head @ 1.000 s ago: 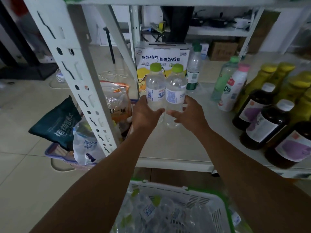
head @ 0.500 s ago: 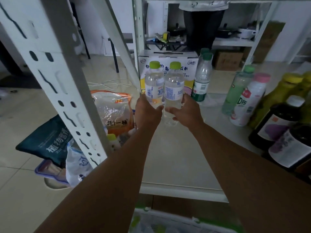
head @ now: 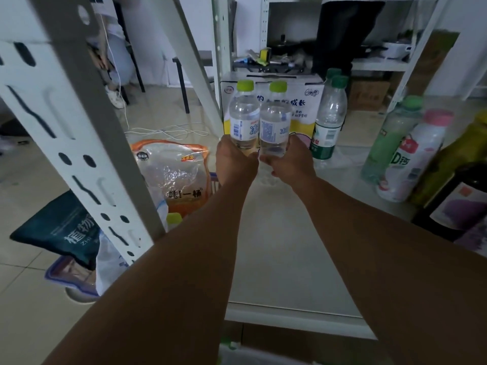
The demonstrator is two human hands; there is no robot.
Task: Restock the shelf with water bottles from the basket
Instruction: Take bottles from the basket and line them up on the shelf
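Note:
Two clear water bottles with lime-green caps stand upright side by side over the white shelf [head: 276,259], near its back left. My left hand [head: 234,164] grips the lower part of the left bottle [head: 243,117]. My right hand [head: 290,164] grips the lower part of the right bottle [head: 275,122]. Their bases are hidden by my hands, so I cannot tell whether they touch the shelf. Only a sliver of the basket's white and green rim [head: 232,347] shows at the bottom edge.
A white and yellow carton [head: 303,101] stands right behind the bottles. Two green-capped bottles [head: 329,114] stand beside it, with green, pink-capped, yellow and dark bottles [head: 411,154] along the right. A slotted white upright [head: 79,154] rises at the left; bags lie on the floor.
Both hands have carried the two bottles farther back toward the carton. My view has moved forward, so the basket has nearly dropped out of the bottom of the frame.

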